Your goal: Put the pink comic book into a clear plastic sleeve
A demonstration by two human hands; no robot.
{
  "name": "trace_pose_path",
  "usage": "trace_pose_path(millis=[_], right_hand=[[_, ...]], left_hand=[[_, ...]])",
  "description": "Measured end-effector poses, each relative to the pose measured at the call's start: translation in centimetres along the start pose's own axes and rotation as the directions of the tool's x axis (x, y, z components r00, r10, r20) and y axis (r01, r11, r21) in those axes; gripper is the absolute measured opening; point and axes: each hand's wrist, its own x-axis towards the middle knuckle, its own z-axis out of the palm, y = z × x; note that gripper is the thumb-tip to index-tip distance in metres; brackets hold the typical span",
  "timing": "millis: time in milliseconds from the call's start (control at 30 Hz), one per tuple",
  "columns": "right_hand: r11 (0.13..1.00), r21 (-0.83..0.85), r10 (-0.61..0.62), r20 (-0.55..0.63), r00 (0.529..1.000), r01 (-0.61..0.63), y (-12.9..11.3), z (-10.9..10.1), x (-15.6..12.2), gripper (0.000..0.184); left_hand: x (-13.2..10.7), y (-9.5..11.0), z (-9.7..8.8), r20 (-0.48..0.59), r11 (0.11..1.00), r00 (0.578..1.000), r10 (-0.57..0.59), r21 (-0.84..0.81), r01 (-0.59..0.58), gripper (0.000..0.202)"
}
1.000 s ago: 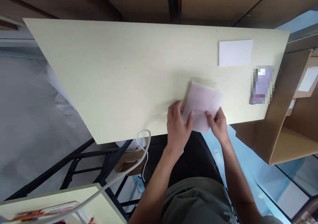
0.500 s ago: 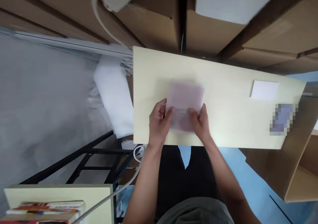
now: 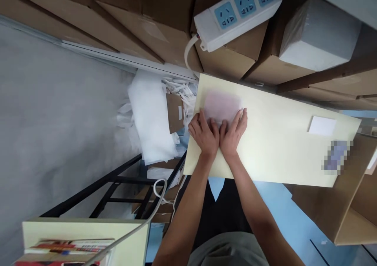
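Note:
A pale pink, see-through flat packet [image 3: 223, 105], blurred and apparently plastic, lies near the left end of the cream tabletop [image 3: 273, 140]. My left hand [image 3: 204, 134] is at its near left corner, fingers spread, the thumb at the near edge. At the near right corner is my right hand [image 3: 233, 134], its fingers also stretched out and apart. Both thumbs point forward side by side along the near edge, and the wrists nearly meet. What the fingertips press on is partly blurred.
A white rectangular card or box [image 3: 322, 125] and a pixelated item [image 3: 337, 156] lie on the right of the tabletop. Behind it are cardboard boxes [image 3: 229, 63], a power strip [image 3: 240, 14] and a white wrapped block [image 3: 319, 36]. Books [image 3: 67, 250] sit at lower left.
The packet has gone from between my hands, thumbs on top, to further forward on the tabletop. My hands have moved closer together and their fingers have spread. The view has shifted.

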Motion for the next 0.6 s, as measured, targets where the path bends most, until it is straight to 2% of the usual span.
trace_pose_path(millis=[233, 400, 500, 600], right_hand=[[0.984, -0.179, 0.008, 0.067, 0.998, 0.004, -1.2, -0.1, 1.1, 0.067], [0.965, -0.246, -0.044, 0.196, 0.980, 0.092, -1.6, -1.2, 2.1, 0.073], [0.948, -0.272, -0.076, 0.313, 0.947, 0.166, -1.4, -2.5, 3.2, 0.080], [0.945, -0.253, -0.067, 0.474, 0.878, 0.208, -0.9, -5.0, 4.6, 0.091]], left_hand=[[0.7, -0.4, 0.4, 0.012, 0.996, 1.000, 0.026, -0.084, -0.025, 0.034], [1.8, -1.5, 1.6, 0.056, 0.995, 0.998, -0.023, -0.093, 0.028, 0.029], [2.5, -1.0, 1.9, 0.106, 0.996, 0.991, -0.077, -0.029, 0.081, 0.030], [2.7, 1.1, 1.4, 0.143, 0.999, 0.989, -0.048, -0.015, 0.051, 0.030]])
